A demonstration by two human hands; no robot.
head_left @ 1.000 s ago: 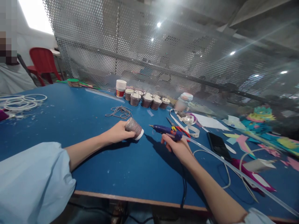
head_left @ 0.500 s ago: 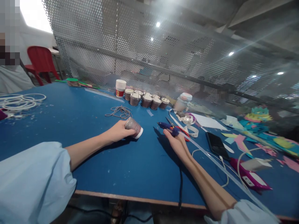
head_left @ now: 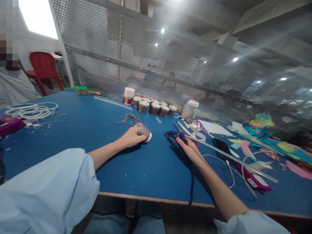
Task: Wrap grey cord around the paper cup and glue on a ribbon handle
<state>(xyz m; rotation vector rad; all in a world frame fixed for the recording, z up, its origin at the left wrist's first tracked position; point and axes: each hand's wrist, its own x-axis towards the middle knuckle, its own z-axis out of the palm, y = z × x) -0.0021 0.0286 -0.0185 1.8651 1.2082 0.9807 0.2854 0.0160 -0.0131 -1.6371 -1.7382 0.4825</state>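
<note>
The left hand (head_left: pixel 131 138) wraps its fingers around a cord-covered paper cup (head_left: pixel 144 131) lying sideways on the table (head_left: pixel 85 130), nine o'clock from the glue gun (head_left: pixel 173 133). There the right hand (head_left: pixel 188 148) rests its fingers, grip unclear. The cup is likely light and crushable, best held gently by its wrapped wall.

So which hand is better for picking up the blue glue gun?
Right, most likely. The right hand has its fingertips at the glue gun on the table, while the left hand is busy gripping the cup, which lies on its side.
</note>
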